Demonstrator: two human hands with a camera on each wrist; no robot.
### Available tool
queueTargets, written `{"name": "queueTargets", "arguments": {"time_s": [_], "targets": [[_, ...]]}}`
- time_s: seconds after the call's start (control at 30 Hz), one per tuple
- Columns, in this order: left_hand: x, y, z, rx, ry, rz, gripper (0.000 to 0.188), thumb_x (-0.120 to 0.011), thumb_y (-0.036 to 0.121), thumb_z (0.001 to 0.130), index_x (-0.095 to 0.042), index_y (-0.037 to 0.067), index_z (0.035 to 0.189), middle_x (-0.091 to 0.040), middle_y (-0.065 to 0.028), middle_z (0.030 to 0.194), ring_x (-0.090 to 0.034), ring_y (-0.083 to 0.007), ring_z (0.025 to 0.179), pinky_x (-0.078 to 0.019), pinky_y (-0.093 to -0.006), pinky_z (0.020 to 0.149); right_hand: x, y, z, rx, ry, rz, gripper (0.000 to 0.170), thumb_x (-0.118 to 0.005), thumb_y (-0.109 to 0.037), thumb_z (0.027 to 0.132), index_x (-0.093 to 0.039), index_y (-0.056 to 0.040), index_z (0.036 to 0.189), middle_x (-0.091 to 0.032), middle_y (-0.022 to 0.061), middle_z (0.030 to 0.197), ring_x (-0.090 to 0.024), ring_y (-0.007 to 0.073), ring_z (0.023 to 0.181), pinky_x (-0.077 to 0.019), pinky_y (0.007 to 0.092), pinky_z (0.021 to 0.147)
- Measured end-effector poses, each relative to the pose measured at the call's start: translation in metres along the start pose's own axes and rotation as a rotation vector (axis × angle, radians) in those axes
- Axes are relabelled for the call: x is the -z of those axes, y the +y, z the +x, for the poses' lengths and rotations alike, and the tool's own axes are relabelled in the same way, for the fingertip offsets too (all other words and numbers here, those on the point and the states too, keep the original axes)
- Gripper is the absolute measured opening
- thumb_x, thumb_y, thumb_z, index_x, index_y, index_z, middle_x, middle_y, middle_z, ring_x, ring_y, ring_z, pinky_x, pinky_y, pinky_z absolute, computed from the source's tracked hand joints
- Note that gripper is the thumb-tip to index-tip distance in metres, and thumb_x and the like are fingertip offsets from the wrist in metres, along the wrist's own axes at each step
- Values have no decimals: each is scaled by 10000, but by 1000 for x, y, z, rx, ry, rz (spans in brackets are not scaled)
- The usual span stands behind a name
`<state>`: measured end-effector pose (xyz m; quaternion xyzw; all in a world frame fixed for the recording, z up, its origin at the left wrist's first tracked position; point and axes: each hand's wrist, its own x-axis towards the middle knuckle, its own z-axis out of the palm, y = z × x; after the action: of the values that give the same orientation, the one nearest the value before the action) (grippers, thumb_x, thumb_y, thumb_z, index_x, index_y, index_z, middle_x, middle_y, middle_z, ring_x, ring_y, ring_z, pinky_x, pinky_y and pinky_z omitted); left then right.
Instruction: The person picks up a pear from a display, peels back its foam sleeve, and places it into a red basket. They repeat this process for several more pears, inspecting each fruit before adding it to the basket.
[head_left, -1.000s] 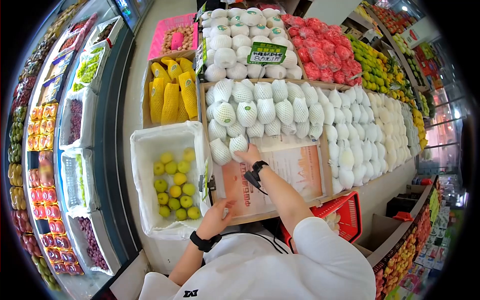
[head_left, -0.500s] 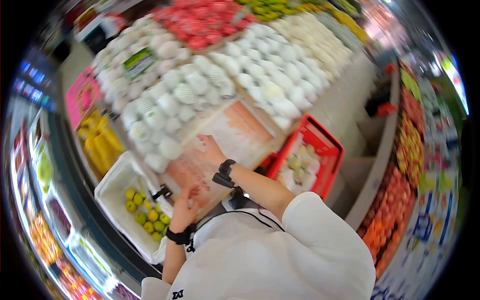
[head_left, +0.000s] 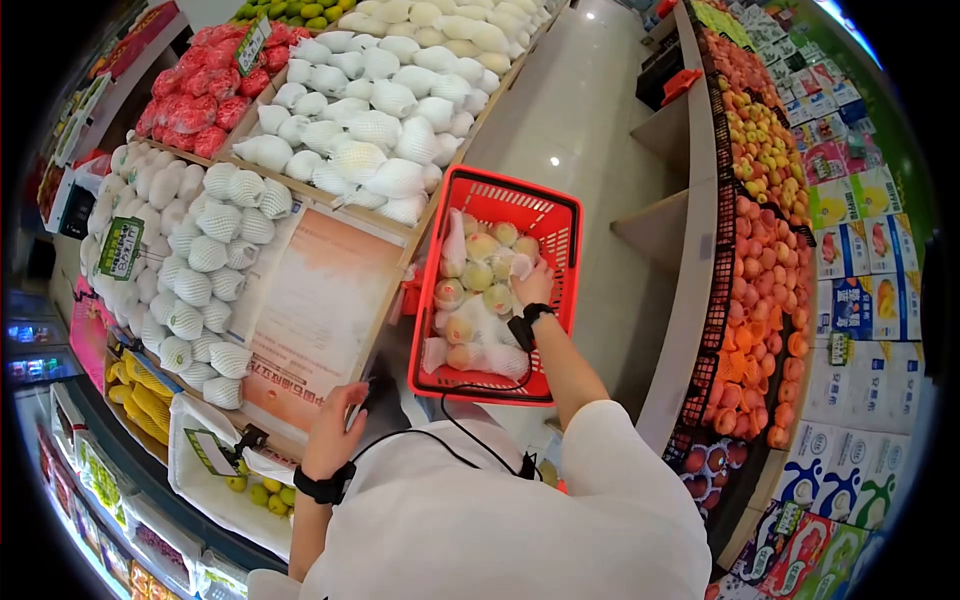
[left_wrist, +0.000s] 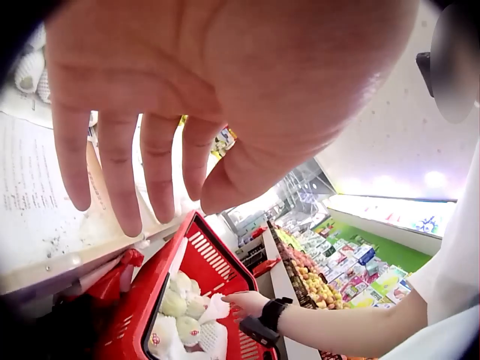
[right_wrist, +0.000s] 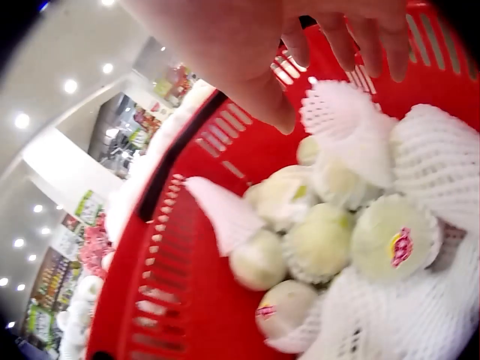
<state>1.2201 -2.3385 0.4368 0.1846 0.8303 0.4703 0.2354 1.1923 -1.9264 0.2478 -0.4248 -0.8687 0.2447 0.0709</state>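
Note:
My right hand (head_left: 532, 285) reaches inside a red shopping basket (head_left: 508, 185), fingers loosely extended over the fruit. Pale yellow-green round fruits (right_wrist: 319, 241) lie in the basket, several in white foam nets and some with red stickers. Just below the right thumb and fingers, one foam net (right_wrist: 345, 124) sticks up; nothing is gripped. The left hand (head_left: 333, 432) hovers by the display's near edge, palm facing its wrist camera, fingers apart and holding nothing. Beside it is a bare printed sheet (head_left: 320, 310) in the display, bordered by foam-netted fruits (head_left: 215, 250).
Further foam-wrapped fruit (head_left: 380, 110) and red-bagged fruit (head_left: 200, 100) fill the display behind. A white-lined crate (head_left: 210, 490) of green-yellow fruit stands at the left. Across the aisle (head_left: 590, 130) runs a shelf of peach-coloured fruit (head_left: 745, 340).
The head view has swung right to the basket. My right hand has left the foam-netted fruit on the display, passed over the printed sheet and entered the basket. The left hand stays near the display edge.

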Motion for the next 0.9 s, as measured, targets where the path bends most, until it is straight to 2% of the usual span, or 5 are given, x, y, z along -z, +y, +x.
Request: {"name": "queueTargets", "arguments": {"time_s": [0.13, 0.27, 0.43, 0.47, 0.9], "targets": [[-10, 1, -7, 48, -15, 21, 369, -559, -37, 786, -517, -5, 1151, -578, -149, 1014, -587, -256, 957, -461, -335, 860, -21, -10, 21, 274, 94, 30, 592, -716, -163, 699, -448, -50, 1215, -494, 218, 1154, -489, 403, 1056, -418, 431, 923], [-18, -9, -17, 100, 25, -6, 390, -550, -39, 785, -506, 11, 1169, -577, -133, 1027, -580, -249, 959, -461, -329, 845, -60, -47, 30, 614, -117, -49, 536, -701, -131, 688, -509, -66, 1184, -501, 212, 1184, -495, 384, 1084, -430, 423, 922], [-22, -6, -25, 211, 65, 13, 391, -558, -25, 785, -512, 39, 1168, -584, -123, 1019, -582, -248, 962, -456, -327, 812, -77, -58, 46, 333, -275, -253, 470, -655, -145, 726, -508, -83, 1169, -500, 181, 1206, -512, 349, 1101, -442, 450, 906], [-23, -10, -28, 221, 78, 12, 392, -561, -19, 785, -513, 46, 1168, -587, -121, 1015, -583, -248, 961, -454, -327, 802, -81, -55, 52, 339, -337, -312, 748, -729, -187, 687, -353, -80, 1325, -464, 175, 1267, -483, 366, 1152, -438, 468, 925], [-16, -9, -16, 183, 92, 27, 357, -557, -13, 791, -523, 13, 1145, -597, -142, 1023, -593, -262, 966, -455, -348, 863, -44, -43, 43, 400, -66, -93, 760, -819, -231, 546, -476, -77, 1207, -521, 158, 1121, -475, 359, 1103, -427, 457, 909]]}}
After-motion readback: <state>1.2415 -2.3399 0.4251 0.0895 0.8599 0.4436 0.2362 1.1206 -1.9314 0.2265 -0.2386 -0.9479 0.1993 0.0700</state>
